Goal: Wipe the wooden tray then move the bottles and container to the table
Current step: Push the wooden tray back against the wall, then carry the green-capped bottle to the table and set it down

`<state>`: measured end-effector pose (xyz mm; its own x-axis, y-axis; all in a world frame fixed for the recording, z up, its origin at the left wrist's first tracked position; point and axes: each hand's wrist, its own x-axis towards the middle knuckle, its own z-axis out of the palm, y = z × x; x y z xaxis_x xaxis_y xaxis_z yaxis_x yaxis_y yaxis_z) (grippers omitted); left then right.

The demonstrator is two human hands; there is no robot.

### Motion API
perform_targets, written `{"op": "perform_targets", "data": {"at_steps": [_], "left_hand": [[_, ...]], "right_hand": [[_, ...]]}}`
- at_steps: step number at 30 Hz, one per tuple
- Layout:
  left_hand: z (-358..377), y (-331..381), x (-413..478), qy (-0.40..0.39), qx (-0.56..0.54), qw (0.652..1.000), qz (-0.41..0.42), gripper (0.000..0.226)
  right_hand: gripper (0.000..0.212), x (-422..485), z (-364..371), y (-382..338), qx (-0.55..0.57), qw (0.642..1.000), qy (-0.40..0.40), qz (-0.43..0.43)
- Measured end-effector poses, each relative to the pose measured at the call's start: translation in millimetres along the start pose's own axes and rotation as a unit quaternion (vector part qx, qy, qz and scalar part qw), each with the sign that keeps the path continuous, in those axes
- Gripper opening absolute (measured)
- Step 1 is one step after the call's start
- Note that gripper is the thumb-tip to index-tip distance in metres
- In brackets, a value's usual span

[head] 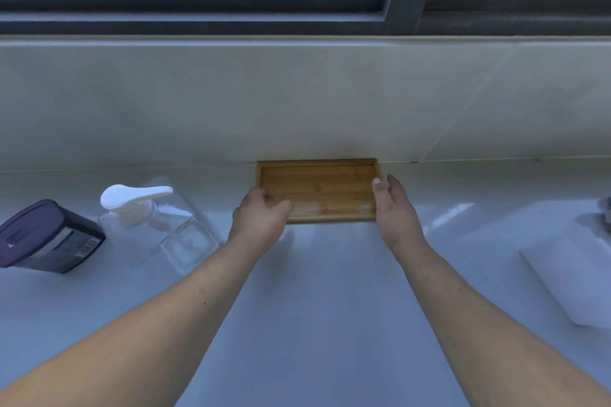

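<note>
A shallow wooden tray (325, 187) lies empty on the white counter against the tiled wall. My left hand (259, 218) curls over the tray's front left corner, fingers bent onto its rim. My right hand (395, 208) is at the tray's right end, fingers straight and apart, thumb touching the rim. To the left stands a clear pump bottle (155, 225) with a white pump head. Beside that, at the far left, sits a dark lidded container (46, 238).
A white folded cloth or towel (575, 274) lies at the right on the counter (330, 291). A grey object (606, 211) shows partly at the right edge. A dark window frame (231, 6) runs above the tiled wall.
</note>
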<state>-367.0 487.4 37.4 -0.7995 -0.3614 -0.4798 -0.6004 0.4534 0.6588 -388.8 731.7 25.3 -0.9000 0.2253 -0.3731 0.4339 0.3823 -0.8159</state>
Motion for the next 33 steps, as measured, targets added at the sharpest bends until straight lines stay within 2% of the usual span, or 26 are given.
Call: {"op": "perform_targets", "data": {"at_steps": [3, 6, 12, 16, 19, 26, 30, 33], "left_hand": [[0.7, -14.7, -15.7, 0.043, 0.083, 0.992, 0.082, 0.055], [-4.1, -30.1, -38.1, 0.033, 0.098, 0.986, 0.133, 0.057], [-45.0, -71.6, -94.3, -0.059, 0.084, 0.977, 0.185, 0.069], [-100.1, -131.9, -126.9, -0.052, 0.079, 0.979, 0.18, 0.063], [-163.8, -187.1, -144.7, -0.024, 0.067, 0.985, 0.156, 0.063], [-353.6, -318.7, -183.0, 0.095, 0.072, 0.987, 0.104, 0.073], [-439.5, -356.4, -183.6, 0.177, 0.086, 0.976, 0.092, 0.085], [-480.7, -367.1, -168.2, 0.215, 0.082, 0.97, 0.078, 0.084]], "right_hand": [[0.07, -31.6, 1.2, 6.1, -0.073, 0.995, 0.04, -0.054], [0.063, -69.9, 4.8, 13.4, -0.135, 0.986, 0.046, -0.082], [0.056, -144.2, 41.3, 7.7, -0.202, 0.97, 0.029, -0.129], [0.052, -202.1, 91.1, -4.0, -0.22, 0.964, 0.012, -0.148], [0.047, -249.8, 137.2, -17.6, -0.226, 0.961, 0.0, -0.157], [0.04, -383.6, 277.2, -70.4, -0.217, 0.948, -0.055, -0.227], [0.048, -431.2, 349.9, -111.4, -0.225, 0.933, -0.086, -0.267], [0.056, -442.4, 393.7, -141.8, -0.23, 0.921, -0.1, -0.297]]}}
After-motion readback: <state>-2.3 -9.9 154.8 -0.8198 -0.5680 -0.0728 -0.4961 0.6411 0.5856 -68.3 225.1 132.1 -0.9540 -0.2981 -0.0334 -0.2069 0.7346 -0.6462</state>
